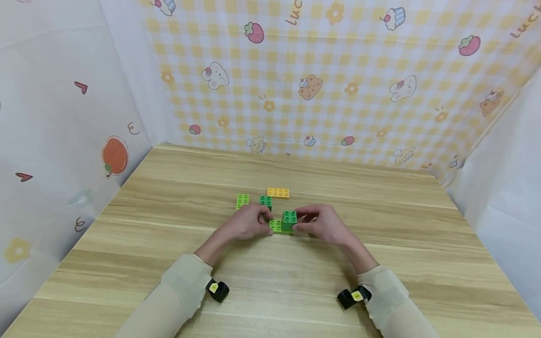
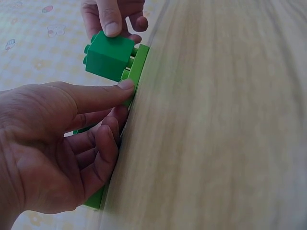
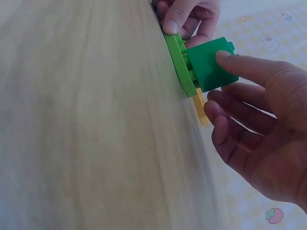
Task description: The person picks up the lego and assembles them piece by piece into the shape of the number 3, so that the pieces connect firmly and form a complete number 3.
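My left hand [image 1: 249, 221] pinches the left end of a light green building-block plate [image 1: 275, 226] lying on the table. A green square block [image 1: 289, 220] stands over the plate's right half, between the thumb and fingers of my right hand [image 1: 324, 224]. In the left wrist view the green block [image 2: 108, 56] tilts a little, and some studs show between it and the plate [image 2: 140, 60]. The right wrist view also has a narrow gap between the block [image 3: 206, 62] and the plate [image 3: 178, 62]. Their contact is partly hidden.
Just behind my left hand are another green block [image 1: 265, 201] and a second light green plate [image 1: 243, 199], partly covered by the hand. A yellow-orange plate [image 1: 278, 193] lies farther back. Patterned cloth [image 1: 287, 112] hangs beyond the wooden table's [image 1: 270, 300] back edge.
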The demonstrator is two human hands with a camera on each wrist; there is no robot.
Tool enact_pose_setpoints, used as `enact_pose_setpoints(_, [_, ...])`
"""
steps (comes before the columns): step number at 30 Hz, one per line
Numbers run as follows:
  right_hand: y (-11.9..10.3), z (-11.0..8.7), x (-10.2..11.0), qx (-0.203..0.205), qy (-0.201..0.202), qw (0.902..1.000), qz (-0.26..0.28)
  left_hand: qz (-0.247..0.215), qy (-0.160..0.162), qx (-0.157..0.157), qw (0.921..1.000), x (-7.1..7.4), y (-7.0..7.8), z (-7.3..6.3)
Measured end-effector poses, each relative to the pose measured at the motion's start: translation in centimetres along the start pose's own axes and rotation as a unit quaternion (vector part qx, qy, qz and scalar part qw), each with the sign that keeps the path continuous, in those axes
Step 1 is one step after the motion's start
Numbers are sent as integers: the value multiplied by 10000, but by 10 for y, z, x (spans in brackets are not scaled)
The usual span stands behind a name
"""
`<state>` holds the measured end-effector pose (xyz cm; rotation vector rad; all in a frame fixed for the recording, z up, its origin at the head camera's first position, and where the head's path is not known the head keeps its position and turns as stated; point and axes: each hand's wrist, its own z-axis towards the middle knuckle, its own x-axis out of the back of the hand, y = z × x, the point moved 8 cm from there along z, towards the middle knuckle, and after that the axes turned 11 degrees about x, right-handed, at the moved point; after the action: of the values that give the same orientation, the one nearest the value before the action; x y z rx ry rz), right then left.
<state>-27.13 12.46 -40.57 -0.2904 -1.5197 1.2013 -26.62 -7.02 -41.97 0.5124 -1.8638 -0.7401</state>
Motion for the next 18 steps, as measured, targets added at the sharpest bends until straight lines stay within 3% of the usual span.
enact_pose_setpoints(10, [-2, -1, 3, -33, 85, 9996, 279, 46, 20, -106, 9999, 0, 1, -1])
enact_pose_setpoints(18, [-5, -2, 4, 15, 106, 9998, 186, 63, 8, -93, 9999, 0, 2, -1])
